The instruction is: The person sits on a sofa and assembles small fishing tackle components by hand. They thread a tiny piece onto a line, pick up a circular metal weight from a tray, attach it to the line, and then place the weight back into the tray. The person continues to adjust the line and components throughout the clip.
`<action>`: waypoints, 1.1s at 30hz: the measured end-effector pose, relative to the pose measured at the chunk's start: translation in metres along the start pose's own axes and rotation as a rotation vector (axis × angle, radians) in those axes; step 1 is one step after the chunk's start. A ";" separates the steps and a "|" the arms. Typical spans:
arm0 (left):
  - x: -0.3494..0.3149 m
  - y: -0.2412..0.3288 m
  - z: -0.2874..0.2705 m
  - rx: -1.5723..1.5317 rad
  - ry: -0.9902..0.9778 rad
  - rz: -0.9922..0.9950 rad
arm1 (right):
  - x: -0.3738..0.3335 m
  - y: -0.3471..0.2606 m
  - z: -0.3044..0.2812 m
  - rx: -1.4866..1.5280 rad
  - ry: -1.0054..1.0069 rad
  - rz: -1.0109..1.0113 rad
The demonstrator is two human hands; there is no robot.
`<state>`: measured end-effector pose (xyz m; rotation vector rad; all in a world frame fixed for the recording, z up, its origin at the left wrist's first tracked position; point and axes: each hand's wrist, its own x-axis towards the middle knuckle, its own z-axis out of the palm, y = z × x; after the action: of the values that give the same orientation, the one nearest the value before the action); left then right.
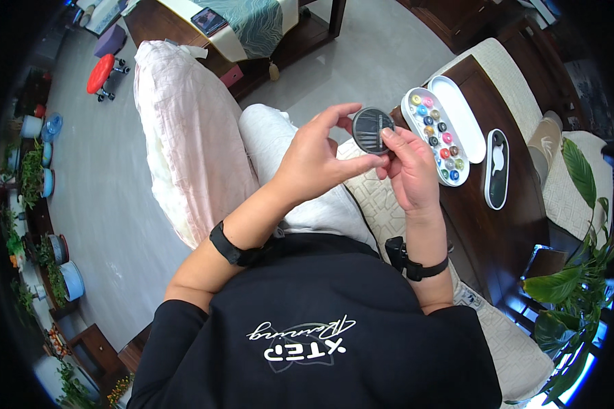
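A round dark needle case (368, 131), with thin needles fanned under its clear face, is held up over my lap. My right hand (413, 167) pinches it from the right, its thumb pressed on the face. On the other side, my left hand (320, 153) has its upper fingertips at the case's far left rim. The left thumb stretches below the case towards the right fingers. Some left fingertips are hidden behind the case. Just right of my hands, an open white oval box (462, 178) holds several coloured thread spools (430, 120).
Both the box and an oval white-rimmed dark tray (497, 170), holding a white tool, rest on a dark wooden surface (474, 225) at my right. A pale pink cushion (184, 136) lies left of my legs. Leafy plants (559, 286) stand at the right edge. A red stool (101, 73) stands far left.
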<state>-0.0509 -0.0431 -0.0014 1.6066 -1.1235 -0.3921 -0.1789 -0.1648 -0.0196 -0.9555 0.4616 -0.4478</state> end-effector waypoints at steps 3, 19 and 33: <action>-0.014 -0.009 -0.009 -0.454 -0.097 -0.402 | 0.002 0.000 0.005 -0.226 0.048 -0.145; -0.030 -0.029 -0.032 -0.940 -0.034 -0.614 | 0.018 0.006 0.039 -0.395 0.028 -0.242; -0.034 -0.033 -0.042 -0.851 0.084 -0.542 | 0.038 0.024 0.041 -0.148 -0.059 -0.012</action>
<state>-0.0215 0.0078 -0.0257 1.1042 -0.3286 -0.9930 -0.1209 -0.1464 -0.0262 -1.1122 0.4403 -0.3990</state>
